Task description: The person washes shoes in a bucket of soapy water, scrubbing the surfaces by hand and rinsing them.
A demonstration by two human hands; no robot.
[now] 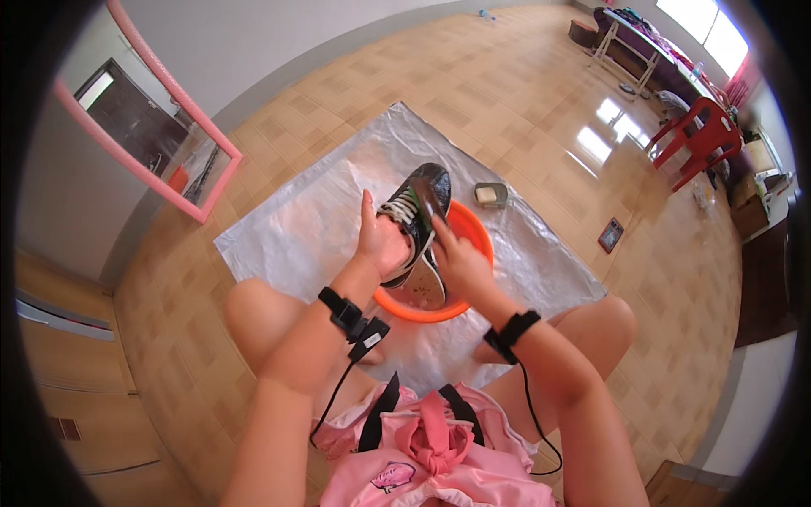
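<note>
My left hand [382, 246] holds a black sneaker [405, 209] with white laces by its opening, thumb raised, fingers partly hidden in the shoe. In my right hand [464, 263] is a brown-backed scrub brush [429, 199] with some green at its edge, pressed against the side of the sneaker by the laces. Both are above an orange plastic basin [485, 237]. A second shoe [427, 285] leans in the basin, its pale sole facing up with brownish specks. Pinkish liquid shows at the basin's bottom.
Under the basin lies a silver sheet [304, 215]. A bar of soap [486, 194] sits in a soap dish [499, 190] right of the basin. A phone [611, 236] lies on the tiles. Farther off are a red plastic chair [700, 139] and a pink-framed mirror [222, 180].
</note>
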